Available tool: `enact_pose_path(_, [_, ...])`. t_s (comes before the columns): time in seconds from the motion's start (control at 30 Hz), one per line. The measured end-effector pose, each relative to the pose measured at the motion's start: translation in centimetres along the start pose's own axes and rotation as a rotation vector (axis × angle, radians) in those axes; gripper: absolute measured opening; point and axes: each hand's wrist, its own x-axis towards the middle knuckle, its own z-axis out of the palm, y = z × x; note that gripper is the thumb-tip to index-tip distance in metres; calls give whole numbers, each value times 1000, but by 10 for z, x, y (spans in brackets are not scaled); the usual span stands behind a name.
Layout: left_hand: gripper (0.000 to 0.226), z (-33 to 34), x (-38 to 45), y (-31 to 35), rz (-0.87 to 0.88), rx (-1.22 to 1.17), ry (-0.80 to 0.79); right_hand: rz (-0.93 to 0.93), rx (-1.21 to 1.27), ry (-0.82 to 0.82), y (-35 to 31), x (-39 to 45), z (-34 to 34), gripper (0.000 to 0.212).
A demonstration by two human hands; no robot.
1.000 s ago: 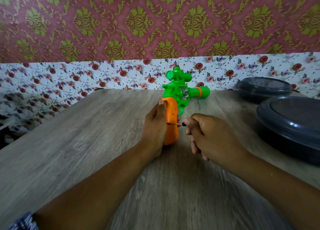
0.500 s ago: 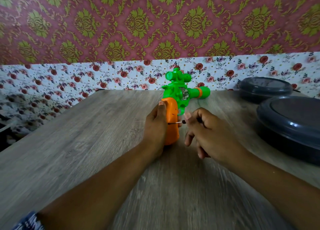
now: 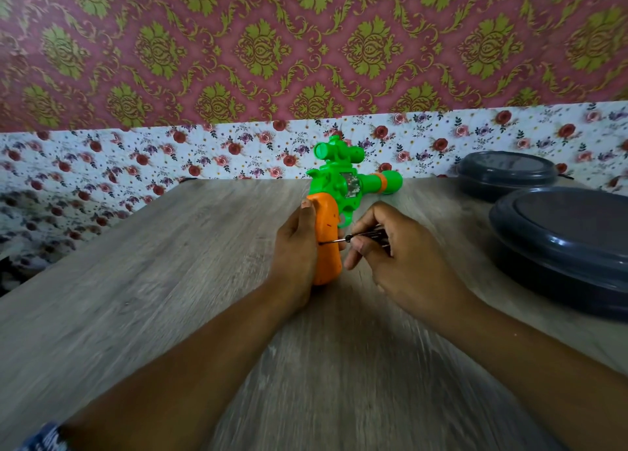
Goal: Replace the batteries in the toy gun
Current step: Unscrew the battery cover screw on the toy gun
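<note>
A toy gun [image 3: 343, 185] with a green body, a scope on top and an orange handle [image 3: 328, 243] stands on the wooden table [image 3: 170, 297], barrel pointing right. My left hand [image 3: 295, 250] grips the orange handle from the left, thumb on its top. My right hand [image 3: 397, 257] pinches a small black screwdriver [image 3: 360, 236] between thumb and fingers. The thin metal tip touches the right face of the handle at mid height. No batteries are in sight.
Two dark grey round lidded containers sit at the right: a large one [image 3: 571, 246] near my right hand, a smaller one [image 3: 506, 173] behind it. A flowered wall runs along the table's far edge.
My right hand has turned on the screwdriver: the fingers went from tightly curled to more spread, and its handle now shows between them. The gun and my left hand stayed put.
</note>
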Motion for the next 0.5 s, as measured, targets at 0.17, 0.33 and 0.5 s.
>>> enact_pose_path(0.17, [42, 0, 0, 2, -25, -40, 6, 11, -190, -31, 3, -3, 5, 30])
enact_pose_path(0.33, [33, 0, -2, 3, -27, -40, 9, -39, -311, -42, 1, -4, 3, 25])
enact_pose_path(0.5, [43, -1, -1, 2, -36, -21, 21, -94, -211, 48, 2, -3, 1, 11])
